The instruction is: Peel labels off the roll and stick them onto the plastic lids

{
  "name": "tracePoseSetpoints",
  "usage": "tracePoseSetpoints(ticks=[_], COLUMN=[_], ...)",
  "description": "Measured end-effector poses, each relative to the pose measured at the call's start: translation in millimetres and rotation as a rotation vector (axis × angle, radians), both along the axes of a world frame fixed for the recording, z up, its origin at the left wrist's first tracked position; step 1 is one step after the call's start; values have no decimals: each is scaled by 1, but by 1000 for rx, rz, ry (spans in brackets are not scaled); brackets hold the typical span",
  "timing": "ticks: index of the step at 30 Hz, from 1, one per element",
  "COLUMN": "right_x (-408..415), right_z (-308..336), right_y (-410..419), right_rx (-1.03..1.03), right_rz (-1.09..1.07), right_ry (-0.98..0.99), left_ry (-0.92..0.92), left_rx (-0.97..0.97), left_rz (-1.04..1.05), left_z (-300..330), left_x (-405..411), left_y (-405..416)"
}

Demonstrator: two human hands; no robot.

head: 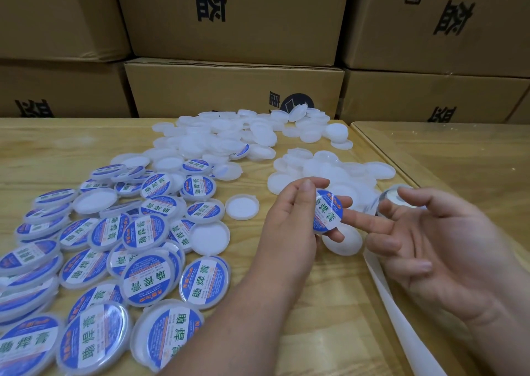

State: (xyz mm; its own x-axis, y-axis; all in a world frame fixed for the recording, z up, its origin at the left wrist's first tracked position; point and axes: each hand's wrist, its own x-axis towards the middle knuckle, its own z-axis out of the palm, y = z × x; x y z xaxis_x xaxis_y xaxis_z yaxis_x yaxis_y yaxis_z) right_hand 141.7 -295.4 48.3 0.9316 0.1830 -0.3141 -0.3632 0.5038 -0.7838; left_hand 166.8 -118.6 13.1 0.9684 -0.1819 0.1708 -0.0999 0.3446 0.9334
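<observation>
On the worktop [286,318] at left, labelled lids [86,249] are heaped. A freshly labelled lid [327,211] is pinched at its rim by the left hand [289,226]; light, stiff and slick, it is best held by the edge. The right hand [436,249] is spread open, with backing strip [398,312] beneath.

Blue/white round labels on lids [147,278] read 助焊膏 in green; same on lid [327,211] held in left hand [289,232]. Small print unreadable. Cardboard boxes [229,16] behind: big black chars, upside down, only 司 legible.
</observation>
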Motion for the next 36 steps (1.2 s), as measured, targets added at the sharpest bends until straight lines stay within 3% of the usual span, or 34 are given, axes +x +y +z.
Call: tracePoseSetpoints(ticks=[17, 26, 36], right_x=[0, -6, 2], right_z=[-1, 5, 3], right_y=[-1, -4, -5], right_rx=[22, 129, -268], right_rz=[25, 246, -222], right_ry=[-28, -131, -85], left_ry=[-35, -52, 38], left_rx=[68, 64, 39], left_rz=[74, 163, 196], left_z=[-2, -5, -5], left_x=[1, 1, 6], left_y=[-3, -6, 1])
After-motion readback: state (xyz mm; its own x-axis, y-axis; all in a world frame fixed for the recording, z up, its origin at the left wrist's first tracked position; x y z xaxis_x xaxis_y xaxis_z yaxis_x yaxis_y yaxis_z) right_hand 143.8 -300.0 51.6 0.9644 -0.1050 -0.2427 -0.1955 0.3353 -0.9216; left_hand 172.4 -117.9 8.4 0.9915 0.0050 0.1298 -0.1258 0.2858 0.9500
